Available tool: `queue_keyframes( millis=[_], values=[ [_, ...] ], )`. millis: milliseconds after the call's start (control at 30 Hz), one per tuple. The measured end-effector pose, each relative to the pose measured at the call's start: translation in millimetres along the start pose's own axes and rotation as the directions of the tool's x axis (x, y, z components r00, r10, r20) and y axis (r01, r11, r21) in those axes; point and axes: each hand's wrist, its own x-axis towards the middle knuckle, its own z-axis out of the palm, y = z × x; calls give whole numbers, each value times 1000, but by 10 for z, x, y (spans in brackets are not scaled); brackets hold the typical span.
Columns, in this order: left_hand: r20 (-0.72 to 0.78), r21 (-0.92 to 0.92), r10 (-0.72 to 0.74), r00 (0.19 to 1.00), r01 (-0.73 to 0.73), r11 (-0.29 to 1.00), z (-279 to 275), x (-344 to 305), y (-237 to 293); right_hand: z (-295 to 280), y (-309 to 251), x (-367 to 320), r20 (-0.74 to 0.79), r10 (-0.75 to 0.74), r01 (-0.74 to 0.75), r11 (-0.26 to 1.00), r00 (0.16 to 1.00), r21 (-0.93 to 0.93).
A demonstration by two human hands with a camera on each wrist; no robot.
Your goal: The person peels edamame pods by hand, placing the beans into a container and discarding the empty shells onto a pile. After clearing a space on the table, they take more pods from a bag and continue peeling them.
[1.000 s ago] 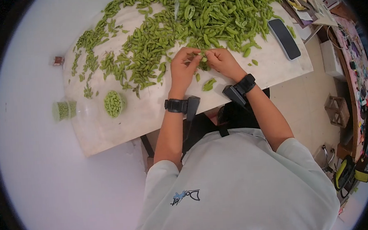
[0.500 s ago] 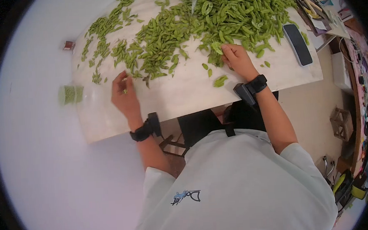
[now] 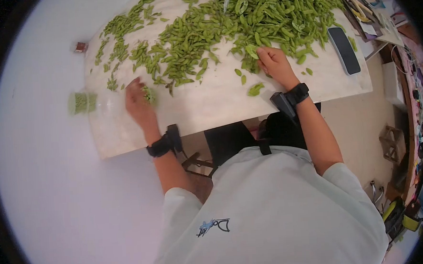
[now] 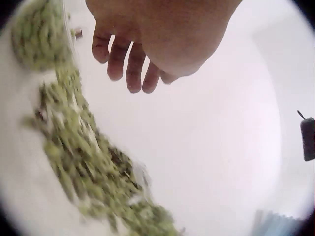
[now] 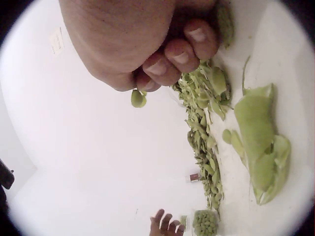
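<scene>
The left hand (image 3: 141, 107) is over the table's left part, beside a clear cup of shelled green beans (image 3: 150, 95) that it partly covers. Its fingers (image 4: 116, 64) are spread and hold nothing in the left wrist view. The right hand (image 3: 277, 67), fingers curled, pinches a green pod (image 3: 252, 51) at the near edge of the big pod heap (image 3: 275, 16). In the right wrist view the end of the pinched pod (image 5: 138, 99) shows below the fingers (image 5: 162, 69). Split pods (image 5: 261, 142) lie on the table near that hand.
Smaller pods (image 3: 187, 37) spread across the table (image 3: 215, 108) to the left. A second container of beans (image 3: 82, 103) stands at the far left. A phone (image 3: 344, 51) lies at the right, with tools and papers (image 3: 358, 9) behind it.
The hands were together at the heap's edge; the left has moved left to the cup, and its fingers have spread. The right has stayed near the heap with a pod. The head view has shifted.
</scene>
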Motion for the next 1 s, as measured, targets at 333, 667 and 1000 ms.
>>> queue_keyframes(
  millis=[333, 667, 1000],
  values=[
    [623, -25, 274, 732, -332, 943, 1556, -433, 840, -36, 45, 6, 52, -111, 118, 981, 992, -154],
    [612, -80, 186, 768, -173, 982, 1625, -614, 701, -8, 84, 33, 37, -135, 139, 980, 990, -141],
    [721, -63, 34, 692, 17, 998, 1611, -601, 803, -31, 91, 42, 64, -176, 185, 966, 982, -182]
  ],
)
